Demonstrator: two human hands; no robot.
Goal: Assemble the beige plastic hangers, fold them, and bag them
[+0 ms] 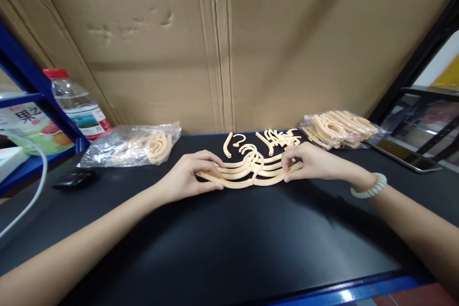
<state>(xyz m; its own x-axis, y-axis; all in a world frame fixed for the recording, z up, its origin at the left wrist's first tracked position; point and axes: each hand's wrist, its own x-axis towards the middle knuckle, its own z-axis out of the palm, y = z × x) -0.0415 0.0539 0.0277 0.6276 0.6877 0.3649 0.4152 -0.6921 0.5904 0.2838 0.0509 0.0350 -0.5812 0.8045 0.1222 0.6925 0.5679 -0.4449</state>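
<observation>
Several beige plastic hangers (239, 184) with curved hooks lie stacked on the black table, one behind another. The left end of the front hanger is between the thumb and fingers of my left hand (191, 174). Closed on its right end is my right hand (304, 162), with a pale coiled band at the wrist. Behind the stack are a loose hanger arm (227, 145), a small loose hook (239, 140), another loose arm (264, 143) and a pile of small hooks (283, 137).
Clear bags of beige parts lie at the left (143, 146) and right (340, 129). A bottle (79, 105), a black mouse (73, 178) and a white cable (42, 181) are on the left. A phone-like flat device (403, 157) lies right. Cardboard (287, 48) stands behind.
</observation>
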